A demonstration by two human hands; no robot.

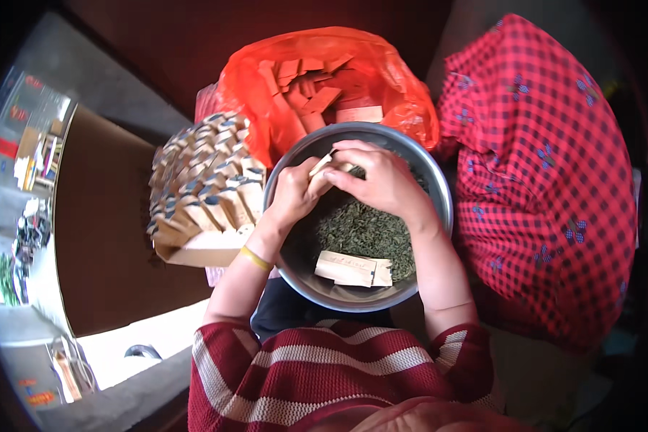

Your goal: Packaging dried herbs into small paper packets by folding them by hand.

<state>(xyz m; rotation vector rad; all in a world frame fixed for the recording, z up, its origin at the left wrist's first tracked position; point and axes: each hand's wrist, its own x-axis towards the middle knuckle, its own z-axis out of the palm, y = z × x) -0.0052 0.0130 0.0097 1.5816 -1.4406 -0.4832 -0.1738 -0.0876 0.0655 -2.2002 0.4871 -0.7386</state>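
Note:
Both hands are over a steel bowl (443,216) of dried green leaves (360,230). My left hand (295,191) has its fingers closed on a small kraft paper packet (318,165), held upright and tilted at the bowl's left part. My right hand (374,180) is on the same packet from the right, fingers curled at its top and thumb against it. The packet is partly hidden by the fingers. Flat paper packets (345,270) lie on the leaves at the bowl's near side.
Left of the bowl stands a box (194,252) packed with upright paper packets (201,165). Behind is a red plastic bag (252,65) holding red paper pieces (317,101). A checked red cloth (540,201) covers something on the right. A bright doorway area shows far left.

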